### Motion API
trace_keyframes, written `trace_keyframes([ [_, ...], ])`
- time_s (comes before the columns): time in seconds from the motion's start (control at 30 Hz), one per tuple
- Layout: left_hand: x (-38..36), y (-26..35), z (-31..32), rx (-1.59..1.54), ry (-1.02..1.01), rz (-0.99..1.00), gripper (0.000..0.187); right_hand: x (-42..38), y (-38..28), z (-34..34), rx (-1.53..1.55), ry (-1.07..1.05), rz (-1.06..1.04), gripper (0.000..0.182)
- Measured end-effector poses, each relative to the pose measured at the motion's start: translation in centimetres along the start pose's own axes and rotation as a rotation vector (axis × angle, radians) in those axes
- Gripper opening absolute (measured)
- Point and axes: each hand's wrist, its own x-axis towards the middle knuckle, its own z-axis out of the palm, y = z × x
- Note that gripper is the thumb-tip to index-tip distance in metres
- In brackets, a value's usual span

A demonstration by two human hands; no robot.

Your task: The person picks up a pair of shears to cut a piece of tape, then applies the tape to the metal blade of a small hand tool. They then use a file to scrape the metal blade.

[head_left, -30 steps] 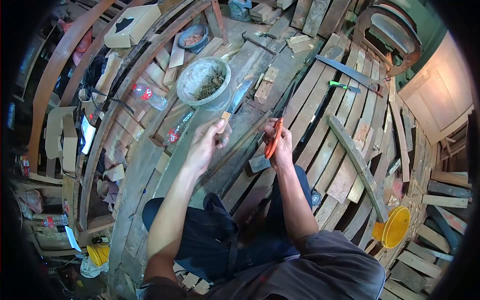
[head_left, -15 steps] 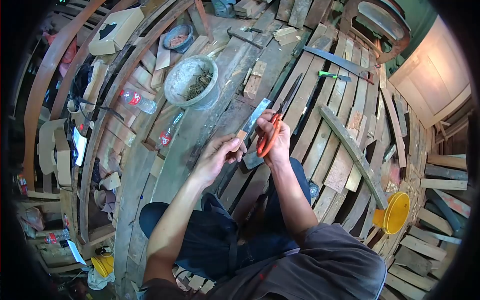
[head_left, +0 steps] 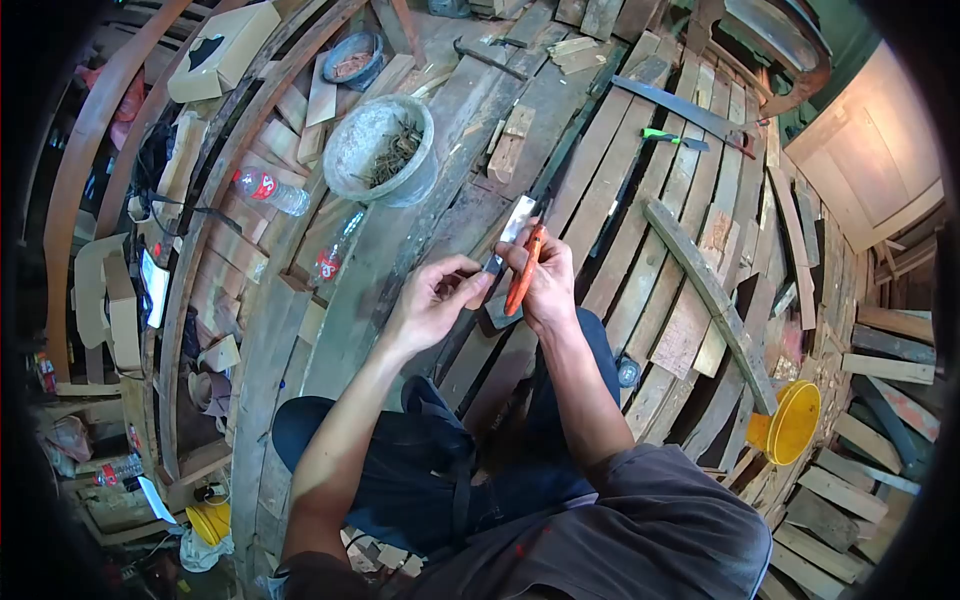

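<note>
Over my lap, my right hand (head_left: 550,285) is closed around orange-handled scissors (head_left: 524,272); their dark blades point away from me and are mostly hidden. Beside them, a shiny flat metal blade (head_left: 518,219) with a wooden lower end stands tilted, its bare end up and away from me. The right fingertips also touch this blade. My left hand (head_left: 440,298) pinches its lower end between thumb and curled fingers, which cover most of the wood.
A grey bucket (head_left: 428,165) with dry scraps stands ahead-left, near plastic bottles (head_left: 275,190). A handsaw (head_left: 680,108), a green-handled knife (head_left: 672,139) and a loose beam (head_left: 705,290) lie on the slatted boards at right. A yellow bucket (head_left: 795,422) sits at lower right.
The scissors have turned, so their handles now show edge-on and their blades are less visible. My left hand has shifted slightly along the flat blade's lower end, covering more of the wood.
</note>
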Motion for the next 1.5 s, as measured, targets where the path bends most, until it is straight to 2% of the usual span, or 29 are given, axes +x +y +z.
trace_keyframes([
  [0.23, -0.7, -0.4, -0.6, -0.151, -0.078, 0.003, 0.015, -0.1, 0.8, 0.8, -0.039, -0.069, 0.034, 0.016],
  [0.4, -1.0, -0.5, -0.8, -0.134, 0.112, 0.084, 0.015, -0.1, 0.2, 2.0, -0.036, -0.063, 0.063, 0.012],
  [0.47, -0.7, -0.7, -1.0, -0.148, 0.172, 0.133, 0.013, -0.1, -0.1, 1.7, -0.096, -0.078, 0.15, 0.011],
  [0.5, -0.6, -0.2, -1.1, -0.21, 0.187, 0.114, 0.013, 0.1, -0.4, 1.4, -0.126, -0.087, 0.193, 0.012],
  [0.53, -0.6, 0.4, -1.1, -0.271, 0.2, 0.093, 0.012, 0.3, -0.2, 0.6, -0.186, -0.142, 0.25, 0.022],
  [0.63, -0.5, 0.7, -1.5, -0.346, 0.194, 0.072, 0.008, 0.4, -0.1, -0.1, -0.094, -0.242, 0.082, 0.031],
  [0.67, -0.5, 0.9, -1.3, -0.372, 0.2, 0.092, 0.007, 0.3, -0.1, 0.2, -0.122, -0.237, 0.032, 0.039],
  [0.77, -0.4, 1.6, -0.8, -0.422, 0.2, 0.151, 0.008, 0.6, 0.1, -0.1, -0.309, -0.352, -0.112, 0.04],
  [0.9, -0.1, 0.5, -0.9, -0.378, 0.214, 0.234, 0.011, 0.2, 0.4, 0.1, -0.262, -0.422, -0.089, 0.042],
  [1.0, -0.2, 0.4, -0.7, -0.346, 0.295, 0.249, 0.012, 0.1, 0.1, 0.2, -0.338, -0.46, -0.16, 0.036],
  [1.1, -0.2, 0.8, -1.2, -0.303, 0.269, 0.286, 0.013, 0.1, -0.2, 0.1, -0.316, -0.527, -0.182, 0.032],
  [1.17, -0.5, 1.5, -1.4, -0.319, 0.288, 0.274, 0.013, 0.3, -0.5, -0.1, -0.375, -0.557, -0.2, 0.031],
  [1.3, -0.8, 2.6, -1.2, -0.381, 0.362, 0.237, 0.012, 0.1, -0.4, 0.0, -0.298, -0.557, -0.244, 0.034],
  [1.5, -1.2, 3.2, -1.9, -0.369, 0.295, 0.264, 0.01, -0.5, -1.8, 0.5, -0.418, -0.633, -0.192, 0.032],
])
